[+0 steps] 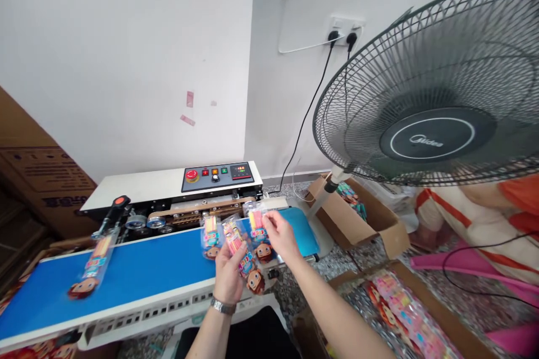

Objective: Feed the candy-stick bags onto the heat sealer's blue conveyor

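Note:
My left hand point(227, 276) is closed around a clear packet point(254, 279) printed with a cartoon character, its colourful stick-shaped contents showing through. With fingers pinched, my right hand point(281, 236) grips the upper right side of a second such packet point(263, 251), just beyond the first. A third packet point(210, 237) lies on the blue conveyor belt point(164, 261), left of my hands. Farther left, another packet point(91, 269) rests on the belt with its top end at the rollers of the white sealing machine point(138, 185).
A large fan point(429, 129) stands at the right. Below it are a cardboard box point(337, 213) holding packets and a nearer box with more packets point(412, 314). Another person's leg point(450, 216) shows at far right. A blue panel point(300, 230) adjoins the belt's right end.

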Demonstrator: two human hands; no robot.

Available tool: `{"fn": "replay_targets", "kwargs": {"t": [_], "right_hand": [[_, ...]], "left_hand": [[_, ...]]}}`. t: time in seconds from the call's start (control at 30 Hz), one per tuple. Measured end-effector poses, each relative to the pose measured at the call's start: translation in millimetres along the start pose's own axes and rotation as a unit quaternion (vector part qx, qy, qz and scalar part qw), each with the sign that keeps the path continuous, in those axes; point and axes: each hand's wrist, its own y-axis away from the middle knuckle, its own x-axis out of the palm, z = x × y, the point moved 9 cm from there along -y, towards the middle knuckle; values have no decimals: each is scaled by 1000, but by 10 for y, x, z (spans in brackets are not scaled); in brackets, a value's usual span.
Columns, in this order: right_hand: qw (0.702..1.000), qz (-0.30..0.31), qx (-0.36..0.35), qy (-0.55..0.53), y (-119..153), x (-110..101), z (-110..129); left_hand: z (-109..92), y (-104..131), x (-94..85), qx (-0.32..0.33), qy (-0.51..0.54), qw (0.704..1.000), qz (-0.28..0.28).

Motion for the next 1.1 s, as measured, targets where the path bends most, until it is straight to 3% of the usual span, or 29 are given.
{"fn": "replay_targets", "kwargs": {"t": [0.1, 0.17, 0.33, 0.47, 0.57, 0.67, 0.77, 0.87, 0.97, 1.1], "right_hand": [[990, -49, 62, 113, -146, -208, -303], [978, -47, 86, 183, -254, -246, -440], [971, 7, 74, 227, -420, 2, -437], [990, 17, 12, 142, -320, 150, -145], [995, 91, -20, -23, -115, 275, 84], [986, 136, -28, -94, 68, 340, 232], [988, 107, -23, -109, 114, 291, 226], [996, 27, -3, -86, 45, 109, 52], [997, -56, 48, 32, -75, -151, -237], [970, -50, 112, 209, -268, -231, -510]], "left_hand": [[30, -9, -64, -17, -12, 1000, -21], [18, -17, -77, -11, -28, 999, -22], [-52, -38, -71, 38, -56, 997, -21], [-48, -45, -47, 40, -35, 999, -8], [-44, -30, -15, 33, -25, 999, 7], [-34, -11, 2, 24, -24, 999, 8], [-38, -11, 5, 31, -27, 999, 5], [-37, -37, -61, 42, -28, 999, -18], [-11, -66, -158, 38, -28, 998, -48], [-17, -74, -160, 43, -43, 997, -41]]}}
